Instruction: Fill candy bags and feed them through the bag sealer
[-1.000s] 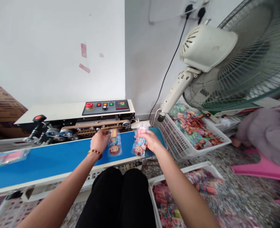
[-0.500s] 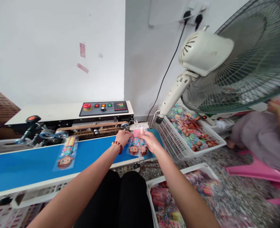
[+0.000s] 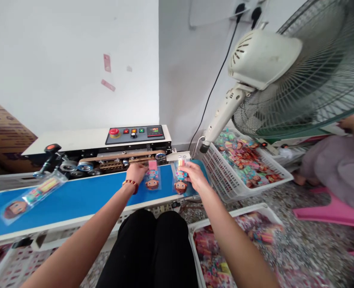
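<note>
A blue conveyor belt (image 3: 75, 198) runs in front of a band sealer machine (image 3: 117, 150). My left hand (image 3: 136, 173) rests closed on a clear cartoon-face packet (image 3: 153, 180) lying on the belt at the sealer's mouth. My right hand (image 3: 192, 176) grips a second cartoon-face packet (image 3: 180, 181) at the belt's right end. A third packet (image 3: 29, 196) lies on the belt at the far left. Both forearms reach out over my black-clad knees.
A white basket of packets (image 3: 273, 168) stands right of the belt, another basket (image 3: 234, 216) by my right knee. A large standing fan (image 3: 285, 72) leans overhead at right. A person in purple sits at the far right beside a pink stool (image 3: 333, 214). A cardboard box (image 3: 3, 136) is left.
The earlier packet has ridden the belt to the far left. My left hand drew one packet from the pair and set it down at the sealer mouth; my right keeps the other.
</note>
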`<move>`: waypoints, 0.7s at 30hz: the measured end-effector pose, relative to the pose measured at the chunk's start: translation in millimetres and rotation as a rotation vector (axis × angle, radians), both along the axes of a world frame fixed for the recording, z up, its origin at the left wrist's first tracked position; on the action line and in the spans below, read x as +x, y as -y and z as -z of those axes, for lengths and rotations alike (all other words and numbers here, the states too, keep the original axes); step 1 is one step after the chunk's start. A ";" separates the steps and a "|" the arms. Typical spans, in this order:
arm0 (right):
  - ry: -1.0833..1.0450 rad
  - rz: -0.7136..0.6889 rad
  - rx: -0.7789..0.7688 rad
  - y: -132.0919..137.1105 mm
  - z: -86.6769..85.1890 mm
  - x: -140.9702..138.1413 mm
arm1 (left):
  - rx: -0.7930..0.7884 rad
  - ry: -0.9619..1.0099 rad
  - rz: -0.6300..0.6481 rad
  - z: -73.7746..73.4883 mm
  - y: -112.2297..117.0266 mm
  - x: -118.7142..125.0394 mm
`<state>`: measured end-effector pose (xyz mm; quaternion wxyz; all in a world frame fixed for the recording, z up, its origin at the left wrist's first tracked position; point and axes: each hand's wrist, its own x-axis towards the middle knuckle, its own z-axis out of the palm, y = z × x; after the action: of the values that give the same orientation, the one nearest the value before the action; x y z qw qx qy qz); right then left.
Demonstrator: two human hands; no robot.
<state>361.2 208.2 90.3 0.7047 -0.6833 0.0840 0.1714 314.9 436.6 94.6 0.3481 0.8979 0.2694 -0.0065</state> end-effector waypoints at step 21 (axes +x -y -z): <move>0.169 -0.051 -0.211 11.0 9.5 2.5 | -0.225 0.020 0.067 23.2 37.8 40.7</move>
<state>363.7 197.1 80.8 0.6290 -0.7674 0.0243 0.1214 355.7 398.8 71.3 0.4489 0.8616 0.2335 -0.0395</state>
